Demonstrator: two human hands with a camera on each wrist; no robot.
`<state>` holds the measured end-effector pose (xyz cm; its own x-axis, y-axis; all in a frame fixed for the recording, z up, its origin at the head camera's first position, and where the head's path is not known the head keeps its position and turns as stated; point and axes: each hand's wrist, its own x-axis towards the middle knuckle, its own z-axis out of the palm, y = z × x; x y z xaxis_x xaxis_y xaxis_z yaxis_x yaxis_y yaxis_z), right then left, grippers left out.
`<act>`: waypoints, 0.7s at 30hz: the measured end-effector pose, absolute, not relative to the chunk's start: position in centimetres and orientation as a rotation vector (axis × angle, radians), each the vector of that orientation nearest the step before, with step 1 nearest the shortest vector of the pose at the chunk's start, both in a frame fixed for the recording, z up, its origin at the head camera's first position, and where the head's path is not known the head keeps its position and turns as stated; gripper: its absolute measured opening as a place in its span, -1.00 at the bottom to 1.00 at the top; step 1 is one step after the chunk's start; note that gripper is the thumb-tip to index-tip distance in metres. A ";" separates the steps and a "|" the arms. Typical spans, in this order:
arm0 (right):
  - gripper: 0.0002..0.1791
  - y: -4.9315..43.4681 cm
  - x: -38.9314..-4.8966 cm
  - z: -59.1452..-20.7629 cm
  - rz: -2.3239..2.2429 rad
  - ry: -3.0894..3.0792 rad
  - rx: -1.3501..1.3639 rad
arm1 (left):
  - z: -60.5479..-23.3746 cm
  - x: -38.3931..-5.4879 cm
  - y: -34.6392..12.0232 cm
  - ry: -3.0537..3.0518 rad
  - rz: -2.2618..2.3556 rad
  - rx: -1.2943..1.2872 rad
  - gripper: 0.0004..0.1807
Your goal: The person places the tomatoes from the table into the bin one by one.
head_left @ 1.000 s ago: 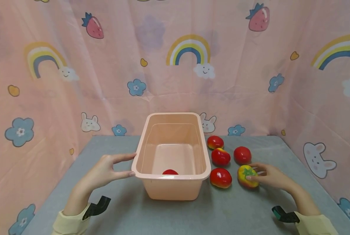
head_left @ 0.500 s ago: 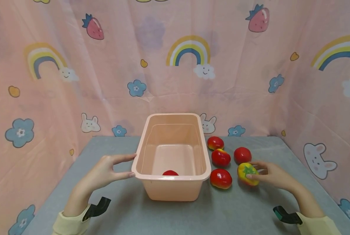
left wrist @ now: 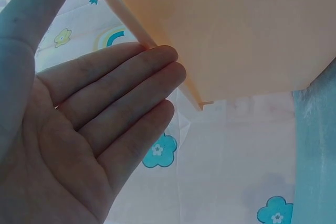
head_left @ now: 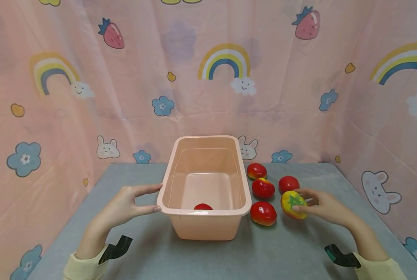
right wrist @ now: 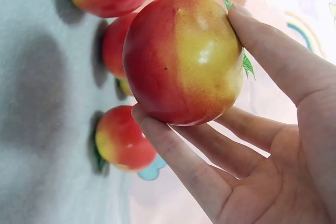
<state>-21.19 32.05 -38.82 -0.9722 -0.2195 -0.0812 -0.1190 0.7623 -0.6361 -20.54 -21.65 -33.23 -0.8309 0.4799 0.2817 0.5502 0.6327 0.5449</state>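
My right hand (head_left: 322, 205) pinches a red-and-yellow tomato (right wrist: 181, 59) between thumb and fingertips. The tomato's green star-shaped calyx faces up in the head view, and the right wrist view shows it lifted off the table. Against the left rim of a peach plastic bin (head_left: 208, 225), my left hand (head_left: 129, 204) rests its thumb and fingertips. Those fingers (left wrist: 118, 85) lie straight along the rim in the left wrist view. One red tomato (head_left: 203, 207) sits inside the bin near its front wall, partly hidden by the rim.
Right of the bin, three red tomatoes stand in a row: a far one (head_left: 256, 170), a middle one (head_left: 263, 188) and a near one (head_left: 263, 213). Another tomato (head_left: 288, 184) lies just behind the held one. A patterned pink curtain (head_left: 208, 105) borders the grey table (head_left: 152, 256).
My right hand has raised the tomato off the table and brought it slightly left. The left hand and the bin have stayed in place.
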 end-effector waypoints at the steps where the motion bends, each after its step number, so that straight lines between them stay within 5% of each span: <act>1: -0.25 31.9 -21.1 -38.6 -0.997 2.812 -0.276 | -33.2 -20.5 -21.6 -2.739 -0.970 -0.866 -0.34; 21: -0.26 30.0 -20.2 -36.3 -1.011 2.873 -0.344 | -33.4 -20.6 -21.6 -2.721 -0.966 -0.886 -0.35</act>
<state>-20.21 29.98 -36.34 -0.9719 -0.2354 0.0027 -0.1853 0.7575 -0.6261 -20.61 -21.64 -33.43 -0.8214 0.4877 0.2957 0.5650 0.6249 0.5388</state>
